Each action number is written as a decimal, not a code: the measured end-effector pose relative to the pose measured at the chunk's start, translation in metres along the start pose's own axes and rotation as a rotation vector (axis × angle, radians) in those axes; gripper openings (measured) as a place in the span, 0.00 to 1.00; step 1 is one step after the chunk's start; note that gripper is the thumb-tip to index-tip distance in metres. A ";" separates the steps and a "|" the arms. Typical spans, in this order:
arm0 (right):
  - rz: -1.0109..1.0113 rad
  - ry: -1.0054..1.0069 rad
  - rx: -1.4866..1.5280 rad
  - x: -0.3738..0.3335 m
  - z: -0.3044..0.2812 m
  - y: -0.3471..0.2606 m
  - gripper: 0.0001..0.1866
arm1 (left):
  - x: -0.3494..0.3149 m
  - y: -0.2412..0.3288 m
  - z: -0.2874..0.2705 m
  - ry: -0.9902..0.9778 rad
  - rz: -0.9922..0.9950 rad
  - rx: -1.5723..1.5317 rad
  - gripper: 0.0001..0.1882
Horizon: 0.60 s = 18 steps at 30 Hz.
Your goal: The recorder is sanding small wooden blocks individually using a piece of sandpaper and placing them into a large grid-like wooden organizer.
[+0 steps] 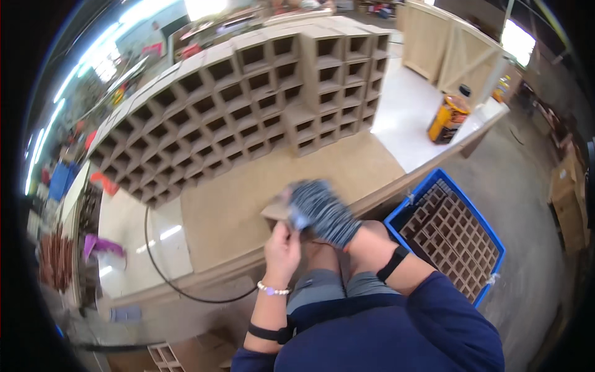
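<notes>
Closest, left hand: my bare left hand (282, 248) pinches the lower edge of a small brown cardboard piece (277, 211).
Right hand: my right hand (322, 211), in a grey knit glove, is blurred over the same piece; grip unclear.
Piece: at the near edge of the brown board-topped bench (248, 198).
Right: blue plastic crate (489, 232) of cardboard dividers.
Far: stacked cardboard cell grids (248, 99), orange can (447, 118).

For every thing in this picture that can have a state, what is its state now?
Left hand: bare, gripping the cardboard piece.
Right hand: in a grey glove, blurred, on the cardboard piece.
Cardboard piece: held over the table edge.
Cardboard cubes: stacked, open sides facing the person.
Blue crate: on the floor, filled with cardboard grid.
Yellow can: upright on the table.
</notes>
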State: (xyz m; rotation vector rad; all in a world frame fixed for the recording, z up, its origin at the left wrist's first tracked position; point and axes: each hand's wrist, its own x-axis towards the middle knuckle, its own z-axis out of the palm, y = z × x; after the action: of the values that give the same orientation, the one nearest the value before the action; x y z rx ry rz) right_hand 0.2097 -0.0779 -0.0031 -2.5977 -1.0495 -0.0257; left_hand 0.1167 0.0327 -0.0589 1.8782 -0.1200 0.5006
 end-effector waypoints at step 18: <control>-0.265 0.381 -0.134 -0.036 0.005 -0.019 0.18 | -0.016 -0.006 0.000 0.155 -0.003 -0.060 0.05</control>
State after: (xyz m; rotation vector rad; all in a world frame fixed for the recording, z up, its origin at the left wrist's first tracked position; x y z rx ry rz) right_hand 0.1701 -0.0877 -0.0070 -2.4078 -1.2657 -0.6463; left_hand 0.1044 0.0321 -0.0711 1.7746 -0.0295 0.6316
